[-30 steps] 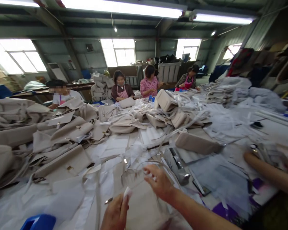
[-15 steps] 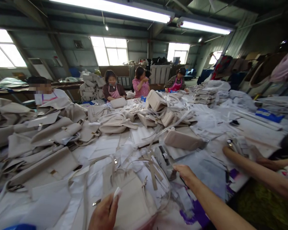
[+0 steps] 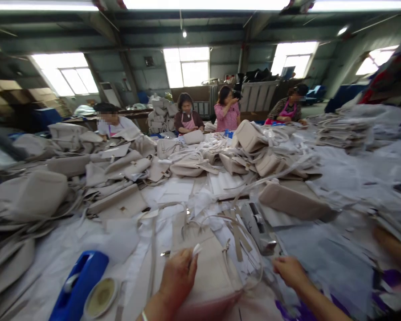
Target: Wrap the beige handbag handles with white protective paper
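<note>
A beige handbag point(image 3: 207, 261) lies flat in front of me on the white sheets. Over its left part, my left hand point(image 3: 177, 278) pinches a small white scrap point(image 3: 196, 249) between thumb and fingers. My right hand point(image 3: 290, 269) is closed just below a grey tape dispenser point(image 3: 257, 227); whatever it holds, if anything, is too small to make out. Thin straps of the bag curve between the bag and the dispenser. A silver clasp point(image 3: 165, 253) shows beside my left hand.
A blue tape dispenser point(image 3: 80, 283) and a small round dish point(image 3: 100, 296) sit at front left. Piles of beige bags point(image 3: 40, 191) cover the left and far side. A co-worker's arm point(image 3: 396, 249) reaches in at right. Several people work across the table.
The view has swung left, bringing the blue dispenser and round dish into sight. My left hand still pinches the white scrap. My right hand has come slightly lower, below the grey dispenser.
</note>
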Motion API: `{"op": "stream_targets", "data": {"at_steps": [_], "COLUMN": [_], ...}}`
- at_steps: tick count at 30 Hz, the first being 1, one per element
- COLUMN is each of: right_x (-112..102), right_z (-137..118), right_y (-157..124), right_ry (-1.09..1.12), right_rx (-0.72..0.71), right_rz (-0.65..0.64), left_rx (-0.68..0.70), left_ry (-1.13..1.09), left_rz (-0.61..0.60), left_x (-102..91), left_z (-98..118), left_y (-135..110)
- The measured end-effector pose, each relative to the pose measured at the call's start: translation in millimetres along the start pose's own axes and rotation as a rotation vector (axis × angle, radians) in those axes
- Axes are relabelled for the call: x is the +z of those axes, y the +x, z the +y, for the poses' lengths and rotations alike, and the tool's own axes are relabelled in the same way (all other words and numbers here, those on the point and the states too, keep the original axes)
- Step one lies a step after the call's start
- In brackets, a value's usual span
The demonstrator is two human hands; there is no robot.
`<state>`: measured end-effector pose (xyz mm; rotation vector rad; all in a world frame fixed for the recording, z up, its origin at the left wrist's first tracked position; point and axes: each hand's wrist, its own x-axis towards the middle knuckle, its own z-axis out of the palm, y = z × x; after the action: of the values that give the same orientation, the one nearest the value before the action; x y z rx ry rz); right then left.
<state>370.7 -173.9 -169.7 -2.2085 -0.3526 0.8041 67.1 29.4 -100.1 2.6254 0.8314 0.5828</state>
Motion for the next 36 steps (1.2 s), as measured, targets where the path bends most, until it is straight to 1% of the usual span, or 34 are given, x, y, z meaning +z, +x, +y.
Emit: {"op": "stream_targets", "data": {"at_steps": [1,2,4,6,7,9,11,14,17,22,26,30,32,36], "right_x": [7,16,40,67,81,105,123,137,141,141,138,131,129,135], "right_z": [-14,-31,-75,-118,-135,-155,-158,-144,-134,-135,-135,-134,-133,-130], "right_y": [-11,-25,-55,-83,-93,-104,-104,-97,-91,-92,-93,-96,-98,-99], "right_ry": [0.039,0.122,0.269,0.336,0.362,0.367,0.321,0.230,0.187,0.133,0.050,-0.034,-0.032,0.012], "right_rx": [-0.024,-0.049,-0.095,-0.114,-0.117,-0.097,-0.065,-0.030,-0.016,-0.043,-0.123,-0.308,-0.369,-0.368], "right_rz": [-0.080,-0.199,-0.390,-0.499,-0.524,-0.529,-0.485,-0.426,-0.431,-0.432,-0.417,-0.359,-0.318,-0.245], "left_rx": [-0.013,-0.025,-0.040,-0.034,-0.026,0.004,0.037,0.082,0.093,0.052,0.000,-0.062,-0.079,-0.146], "left_ry": [0.028,0.058,0.120,0.173,0.194,0.227,0.258,0.304,0.302,0.290,0.279,0.257,0.232,0.132], "left_rz": [-0.030,-0.058,-0.099,-0.121,-0.126,-0.134,-0.136,-0.141,-0.164,-0.161,-0.185,-0.207,-0.217,-0.240], "left_x": [-0.9,-1.5,-1.9,-1.2,-0.5,1.6,4.7,9.9,14.2,16.3,15.1,14.2,13.6,10.0], "left_z": [3,5,10,14,15,17,17,16,14,12,14,16,16,14], "left_y": [0,0,0,0,0,-1,-3,-7,-12,-15,-12,-7,-4,-1]}}
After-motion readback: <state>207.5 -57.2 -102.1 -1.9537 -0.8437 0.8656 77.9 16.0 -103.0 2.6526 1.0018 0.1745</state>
